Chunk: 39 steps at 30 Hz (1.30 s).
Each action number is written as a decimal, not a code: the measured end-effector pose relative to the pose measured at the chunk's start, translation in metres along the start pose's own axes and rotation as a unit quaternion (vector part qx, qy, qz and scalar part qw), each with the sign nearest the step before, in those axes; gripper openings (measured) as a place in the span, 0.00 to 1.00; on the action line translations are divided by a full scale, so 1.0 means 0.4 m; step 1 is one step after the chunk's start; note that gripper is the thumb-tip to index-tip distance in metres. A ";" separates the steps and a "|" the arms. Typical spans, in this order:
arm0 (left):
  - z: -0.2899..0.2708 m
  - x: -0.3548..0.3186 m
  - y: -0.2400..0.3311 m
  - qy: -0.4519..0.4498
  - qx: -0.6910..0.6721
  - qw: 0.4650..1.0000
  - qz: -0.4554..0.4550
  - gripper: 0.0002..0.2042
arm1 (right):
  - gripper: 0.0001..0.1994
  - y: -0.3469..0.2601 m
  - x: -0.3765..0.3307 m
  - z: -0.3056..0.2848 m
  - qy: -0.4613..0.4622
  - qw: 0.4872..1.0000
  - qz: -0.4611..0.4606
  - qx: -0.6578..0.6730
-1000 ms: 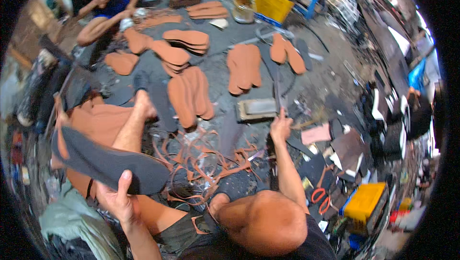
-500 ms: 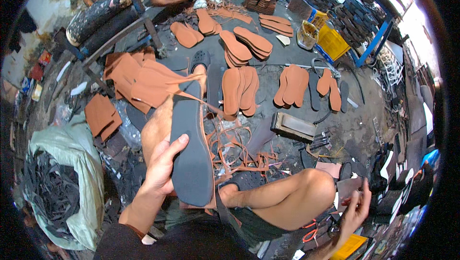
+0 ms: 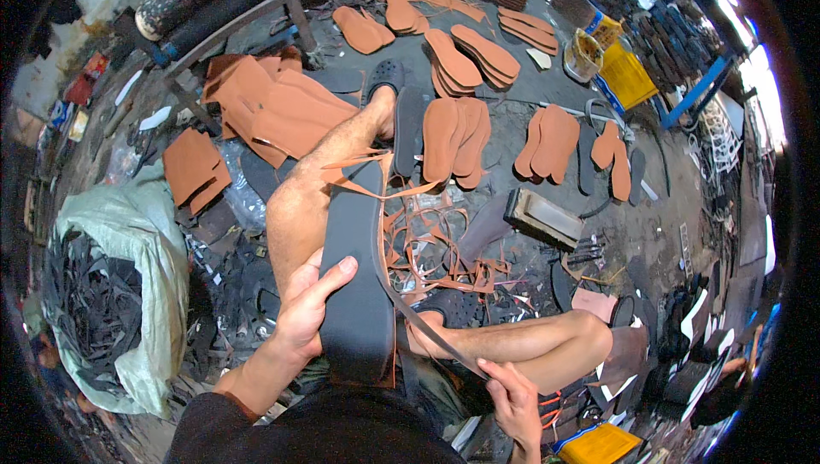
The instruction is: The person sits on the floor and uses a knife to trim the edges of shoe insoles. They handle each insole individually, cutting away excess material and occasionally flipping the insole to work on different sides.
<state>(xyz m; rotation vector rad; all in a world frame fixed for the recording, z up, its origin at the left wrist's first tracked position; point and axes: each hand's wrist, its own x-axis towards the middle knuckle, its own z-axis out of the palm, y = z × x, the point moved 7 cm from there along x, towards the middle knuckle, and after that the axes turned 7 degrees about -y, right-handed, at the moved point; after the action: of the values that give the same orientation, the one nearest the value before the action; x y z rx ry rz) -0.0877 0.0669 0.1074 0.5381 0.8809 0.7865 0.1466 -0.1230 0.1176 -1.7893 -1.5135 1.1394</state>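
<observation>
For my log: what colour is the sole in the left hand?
Dark grey sole, tan at its edge; head view.

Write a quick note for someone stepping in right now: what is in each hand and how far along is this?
Left hand: grips the dark sole by its left edge, held lengthwise over the lap.
Right hand: pinches the end of a thin dark strip that runs up along the sole's right edge.
Around: tan trimmings on the floor by the legs, tan soles laid out ahead, a sack of dark scraps on the left.
Done: part of the strip has come away from the edge.
Left: its upper end looks still joined near the sole's tip.
</observation>
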 end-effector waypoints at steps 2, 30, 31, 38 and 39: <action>0.005 -0.001 -0.002 0.001 0.010 1.000 0.011 0.16 | 0.19 0.006 0.039 0.037 -0.002 1.000 0.014 0.005; -0.069 0.015 0.114 -0.055 0.007 0.998 0.012 0.14 | 0.21 -0.175 0.298 0.209 0.125 0.969 -0.183 0.110; -0.078 0.019 0.110 -0.077 -0.005 0.997 0.003 0.14 | 0.22 -0.141 0.276 0.226 0.138 0.969 -0.188 0.075; -0.091 0.011 0.094 -0.037 0.018 0.999 0.016 0.14 | 0.23 0.007 0.150 0.257 0.160 0.970 -0.183 0.009; -0.083 0.012 0.101 -0.040 0.031 0.998 0.023 0.14 | 0.23 -0.005 0.159 0.247 0.153 0.971 -0.185 0.004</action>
<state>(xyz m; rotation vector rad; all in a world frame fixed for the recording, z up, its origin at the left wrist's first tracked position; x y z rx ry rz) -0.1291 0.0983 0.1155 0.6418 0.8223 0.7759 0.0621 -0.0734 0.0527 -1.5089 -1.5616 0.6550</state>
